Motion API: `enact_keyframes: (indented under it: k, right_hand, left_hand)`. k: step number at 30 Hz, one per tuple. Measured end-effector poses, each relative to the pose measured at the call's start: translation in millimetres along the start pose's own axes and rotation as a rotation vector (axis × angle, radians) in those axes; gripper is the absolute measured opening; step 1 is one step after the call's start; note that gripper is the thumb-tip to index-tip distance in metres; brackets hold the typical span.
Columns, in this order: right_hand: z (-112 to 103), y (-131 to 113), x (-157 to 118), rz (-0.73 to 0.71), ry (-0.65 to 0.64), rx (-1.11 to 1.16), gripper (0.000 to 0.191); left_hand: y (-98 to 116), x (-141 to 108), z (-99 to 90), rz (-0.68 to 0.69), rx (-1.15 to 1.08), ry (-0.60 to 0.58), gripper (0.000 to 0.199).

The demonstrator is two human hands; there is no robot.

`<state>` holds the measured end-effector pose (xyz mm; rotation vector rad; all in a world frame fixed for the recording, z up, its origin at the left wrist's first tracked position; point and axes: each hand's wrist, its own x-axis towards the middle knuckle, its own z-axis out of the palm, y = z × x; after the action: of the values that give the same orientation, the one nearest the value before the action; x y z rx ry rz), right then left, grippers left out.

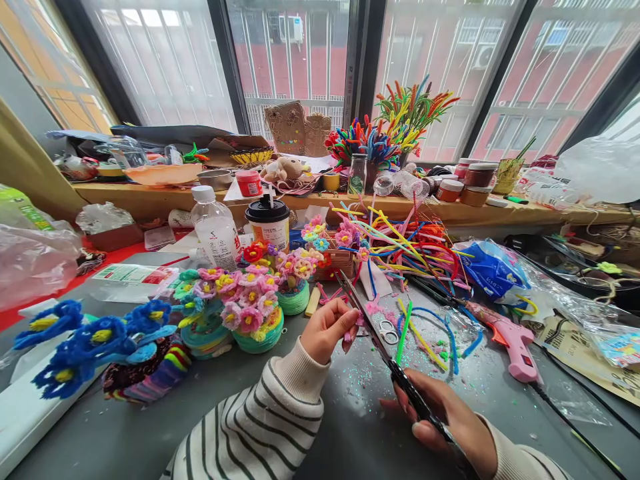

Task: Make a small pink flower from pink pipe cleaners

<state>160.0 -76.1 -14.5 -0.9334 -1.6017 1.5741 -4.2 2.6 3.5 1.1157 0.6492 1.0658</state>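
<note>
While potted pink flowers [253, 300] look finished, pink piece [349, 337] seems part-worked: pinched in left hand [323, 330] fingertips, beside black scissors [373, 331]; right hand [453, 413] fingers wrapped round handles. Loose pipe cleaners [400, 243] behind, apparently unused.

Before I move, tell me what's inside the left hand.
A pink fuzzy piece pokes out of the left hand; the rest is covered, so its full shape is hidden.

Scissors [395, 370]: black handles. Held strip [349, 337]: pink. Left sleeve [265, 427]: cream, dark stripes. Desk [130, 437]: grey. Glue gun [513, 340]: pink, trigger red-orange. Leftmost flowers [90, 348]: blue, yellow centres. Cup lid [267, 210]: black.
</note>
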Motion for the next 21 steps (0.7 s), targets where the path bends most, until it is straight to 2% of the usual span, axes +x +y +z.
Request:
enact_keyframes:
  k: [11,17,21]
  right_hand:
    - [-0.5,4.6,-2.1,-0.001,0.035,-0.051,0.037]
    - [1.9,10.4,-0.4,0.111,0.093,-0.091,0.034]
    - [-0.4,7.5,-1.3,0.063,0.084,-0.169,0.028]
  left_hand:
    - [-2.8,-0.8,0.5,0.019,-0.006,-0.005,0.03]
    - [-7.8,0.2,0.3,0.051,0.056,0.014,0.029]
    - [-9.6,0.1,-0.4,0.06,0.072,0.024,0.028]
